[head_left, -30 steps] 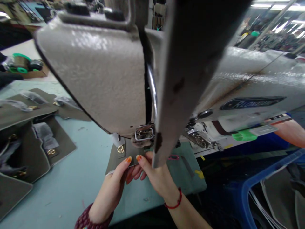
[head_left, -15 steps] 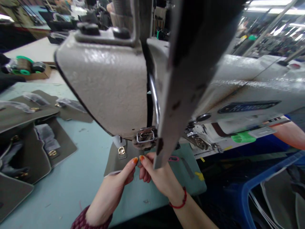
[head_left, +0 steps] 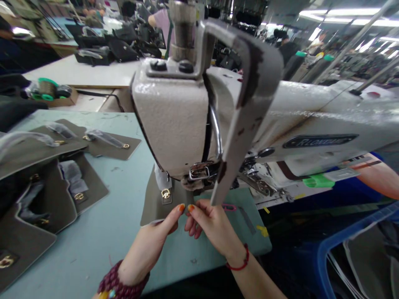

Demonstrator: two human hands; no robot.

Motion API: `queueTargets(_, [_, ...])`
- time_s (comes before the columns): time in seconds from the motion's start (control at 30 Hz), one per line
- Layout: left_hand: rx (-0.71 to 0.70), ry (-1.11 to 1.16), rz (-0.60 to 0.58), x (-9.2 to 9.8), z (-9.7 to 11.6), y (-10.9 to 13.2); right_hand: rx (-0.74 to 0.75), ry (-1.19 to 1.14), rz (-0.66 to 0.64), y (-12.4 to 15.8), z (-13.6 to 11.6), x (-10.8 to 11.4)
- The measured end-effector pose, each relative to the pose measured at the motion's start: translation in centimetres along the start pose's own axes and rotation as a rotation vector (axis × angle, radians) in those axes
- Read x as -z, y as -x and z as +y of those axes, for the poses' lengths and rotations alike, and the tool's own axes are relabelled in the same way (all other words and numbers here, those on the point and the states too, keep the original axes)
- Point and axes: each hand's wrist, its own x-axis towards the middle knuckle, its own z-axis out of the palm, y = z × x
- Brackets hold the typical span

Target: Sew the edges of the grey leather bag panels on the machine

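Note:
A grey-brown bag panel lies under the head of a sewing machine; a gold ring fitting and a wrapped handle end are on it. My left hand is closed on the panel's near edge, thumb on top. Close beside it, my right hand pinches a narrow grey strip that runs up toward the presser foot. The two thumb tips almost meet. The needle area is hidden behind the machine head and its guard bar.
More bag panels with wrapped handles lie at left on the green table. Pink-handled snips rest right of my hands. A blue bin holding panels stands at lower right. Thread spools sit in a box at back left.
My view has pulled back and turned a little, so the machine head looks smaller and farther right. Both hands keep their hold on the work, close together.

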Motion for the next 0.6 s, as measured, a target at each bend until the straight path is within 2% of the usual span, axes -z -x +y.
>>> queueTargets(0.17, [0.093,-0.022,-0.009,-0.2,1.2,0.5,-0.001,0.002,0.035,0.0,0.3,-0.5])
queueTargets(0.4, [0.079,0.034,0.009,-0.2,0.5,-0.7,0.021,-0.025,0.065,-0.5,-0.3,-0.7])
queueTargets(0.6, [-0.093,0.063,0.025,-0.2,1.1,-1.5,0.005,-0.053,0.082,-1.5,-0.4,-0.7])
